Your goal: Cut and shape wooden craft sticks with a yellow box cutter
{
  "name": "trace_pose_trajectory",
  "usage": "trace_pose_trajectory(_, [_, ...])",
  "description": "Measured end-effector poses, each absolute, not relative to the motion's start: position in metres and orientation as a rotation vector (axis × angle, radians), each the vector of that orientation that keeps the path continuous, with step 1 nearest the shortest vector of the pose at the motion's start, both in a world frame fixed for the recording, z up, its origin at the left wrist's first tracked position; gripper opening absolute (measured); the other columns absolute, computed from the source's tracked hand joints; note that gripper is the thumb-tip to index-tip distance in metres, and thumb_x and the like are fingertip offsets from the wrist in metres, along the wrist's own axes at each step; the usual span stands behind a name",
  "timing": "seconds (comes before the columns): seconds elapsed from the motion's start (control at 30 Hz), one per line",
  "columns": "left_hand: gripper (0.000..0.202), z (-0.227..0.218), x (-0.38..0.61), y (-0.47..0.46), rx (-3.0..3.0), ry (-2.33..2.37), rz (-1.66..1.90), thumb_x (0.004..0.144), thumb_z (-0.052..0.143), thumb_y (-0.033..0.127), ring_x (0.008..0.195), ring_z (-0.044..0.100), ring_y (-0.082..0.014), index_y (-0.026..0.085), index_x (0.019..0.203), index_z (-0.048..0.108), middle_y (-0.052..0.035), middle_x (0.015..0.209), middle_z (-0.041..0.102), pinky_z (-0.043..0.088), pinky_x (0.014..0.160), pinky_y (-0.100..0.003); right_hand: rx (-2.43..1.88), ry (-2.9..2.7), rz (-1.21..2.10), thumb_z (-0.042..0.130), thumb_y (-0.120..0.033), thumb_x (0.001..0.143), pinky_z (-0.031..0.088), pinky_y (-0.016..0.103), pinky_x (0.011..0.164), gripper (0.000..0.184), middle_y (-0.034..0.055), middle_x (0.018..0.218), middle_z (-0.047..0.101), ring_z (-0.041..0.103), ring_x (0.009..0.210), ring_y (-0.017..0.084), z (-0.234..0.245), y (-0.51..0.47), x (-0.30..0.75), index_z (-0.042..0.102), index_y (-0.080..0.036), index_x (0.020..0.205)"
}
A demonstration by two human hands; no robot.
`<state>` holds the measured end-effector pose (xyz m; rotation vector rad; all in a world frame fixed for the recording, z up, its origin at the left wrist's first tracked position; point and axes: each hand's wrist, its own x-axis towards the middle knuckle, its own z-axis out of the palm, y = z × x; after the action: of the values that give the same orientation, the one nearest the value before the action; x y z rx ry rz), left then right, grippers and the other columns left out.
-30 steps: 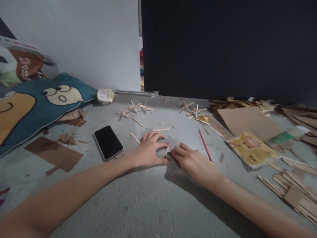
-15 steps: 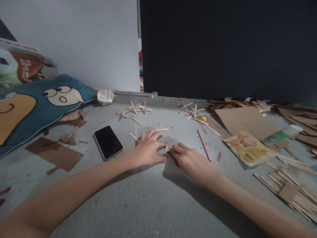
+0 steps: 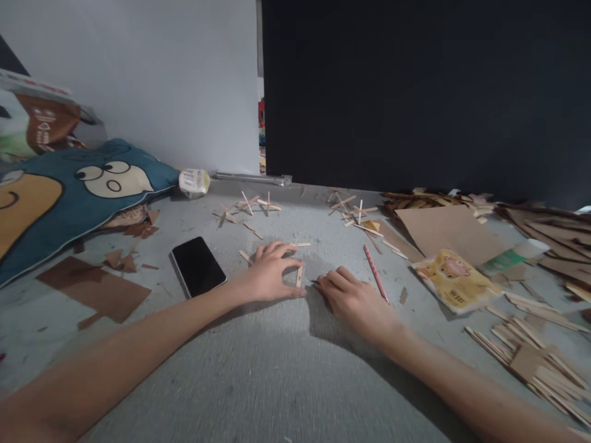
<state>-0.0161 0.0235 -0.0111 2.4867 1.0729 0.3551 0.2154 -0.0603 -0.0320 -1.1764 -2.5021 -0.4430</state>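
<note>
My left hand (image 3: 271,272) rests on the grey floor (image 3: 277,369) with thumb and forefinger pinched round a short wooden stick piece (image 3: 298,276). My right hand (image 3: 347,296) lies just to the right of it, fingers curled, with a small dark tip showing at its fingertips beside the stick; what it holds I cannot make out. A black phone (image 3: 197,266) lies left of my left hand. A pink pencil (image 3: 375,281) lies just right of my right hand.
Loose wooden sticks (image 3: 252,206) and more sticks (image 3: 357,215) lie scattered further back. A blue cushion (image 3: 69,197) and brown card pieces (image 3: 95,289) are at the left. Cardboard sheet (image 3: 443,227), a yellow packet (image 3: 450,277) and stick bundles (image 3: 540,363) fill the right.
Both hands have shifted slightly left and away, still close together at the small stick piece. The view has drifted a little to the right.
</note>
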Motion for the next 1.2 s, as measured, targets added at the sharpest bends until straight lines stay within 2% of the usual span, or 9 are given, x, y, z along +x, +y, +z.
trace_pose_trajectory(0.13, [0.069, -0.009, -0.012, 0.022, 2.394, 1.084, 0.346, 0.073, 0.086, 0.055, 0.147, 0.036, -0.0416, 0.026, 0.133, 0.067, -0.0131, 0.151, 0.052, 0.024, 0.119, -0.060, -1.123, -2.471, -0.527, 0.054, -0.007, 0.098, 0.045, 0.031, 0.058, 0.022, 0.0083, 0.089, 0.063, 0.056, 0.087, 0.023, -0.034, -0.059, 0.220, 0.068, -0.013, 0.114])
trace_pose_trajectory(0.33, [0.071, -0.004, -0.004, 0.013, 2.258, 1.154, 0.397, 0.059, 0.096, 0.033, 0.134, 0.048, -0.0383, 0.021, 0.120, 0.063, -0.0139, 0.137, 0.059, 0.035, 0.112, -0.054, -1.036, -2.398, -0.598, 0.054, -0.005, 0.099, 0.046, 0.031, 0.061, 0.022, 0.0067, 0.086, 0.063, 0.056, 0.083, 0.021, -0.032, -0.061, 0.221, 0.067, -0.013, 0.114])
trace_pose_trajectory(0.4, [0.070, -0.004, -0.003, 0.008, 2.209, 1.122, 0.446, 0.064, 0.092, 0.027, 0.124, 0.056, -0.0335, 0.022, 0.125, 0.059, -0.0104, 0.122, 0.066, 0.037, 0.110, -0.051, -1.013, -2.367, -0.619, 0.054, -0.004, 0.099, 0.045, 0.030, 0.061, 0.021, 0.0062, 0.085, 0.064, 0.056, 0.083, 0.021, -0.031, -0.062, 0.221, 0.067, -0.012, 0.113])
trace_pose_trajectory(0.47, [0.068, -0.005, -0.002, 0.004, 2.167, 1.045, 0.450, 0.074, 0.085, 0.024, 0.108, 0.062, -0.0275, 0.023, 0.134, 0.053, -0.0032, 0.097, 0.071, 0.036, 0.109, -0.049, -0.992, -2.344, -0.639, 0.053, -0.004, 0.099, 0.044, 0.030, 0.061, 0.021, 0.0059, 0.085, 0.064, 0.056, 0.082, 0.020, -0.031, -0.063, 0.220, 0.067, -0.012, 0.112])
trace_pose_trajectory(0.57, [0.062, -0.011, -0.002, -0.001, 2.129, 0.934, 0.484, 0.086, 0.074, 0.022, 0.092, 0.063, -0.0220, 0.024, 0.141, 0.045, 0.0042, 0.076, 0.067, 0.037, 0.107, -0.046, -0.964, -2.330, -0.653, 0.053, -0.003, 0.099, 0.045, 0.031, 0.062, 0.022, 0.0059, 0.085, 0.065, 0.057, 0.083, 0.020, -0.030, -0.063, 0.219, 0.067, -0.012, 0.113])
trace_pose_trajectory(0.7, [0.060, -0.018, -0.002, -0.005, 2.037, 0.921, 0.583, 0.085, 0.071, 0.017, 0.081, 0.063, -0.0191, 0.027, 0.139, 0.046, 0.0055, 0.075, 0.066, 0.046, 0.093, -0.038, -1.001, -2.349, -0.613, 0.053, -0.004, 0.099, 0.046, 0.031, 0.060, 0.022, 0.0062, 0.085, 0.065, 0.058, 0.082, 0.020, -0.031, -0.064, 0.220, 0.068, -0.014, 0.111])
trace_pose_trajectory(0.83, [0.060, -0.019, -0.002, -0.006, 1.993, 0.946, 0.590, 0.083, 0.072, 0.016, 0.076, 0.063, -0.0182, 0.027, 0.137, 0.047, 0.0064, 0.072, 0.064, 0.048, 0.084, -0.034, -1.010, -2.362, -0.551, 0.053, -0.006, 0.100, 0.048, 0.031, 0.062, 0.022, 0.0067, 0.088, 0.067, 0.060, 0.083, 0.020, -0.032, -0.063, 0.221, 0.067, -0.016, 0.112])
trace_pose_trajectory(1.2, [0.061, -0.023, -0.004, -0.009, 1.997, 0.935, 0.612, 0.087, 0.070, 0.016, 0.084, 0.065, -0.0196, 0.028, 0.142, 0.046, 0.0039, 0.078, 0.065, 0.049, 0.088, -0.036, -0.995, -2.389, -0.506, 0.052, -0.007, 0.101, 0.049, 0.032, 0.062, 0.020, 0.0078, 0.089, 0.067, 0.058, 0.085, 0.022, -0.032, -0.062, 0.219, 0.067, -0.013, 0.113])
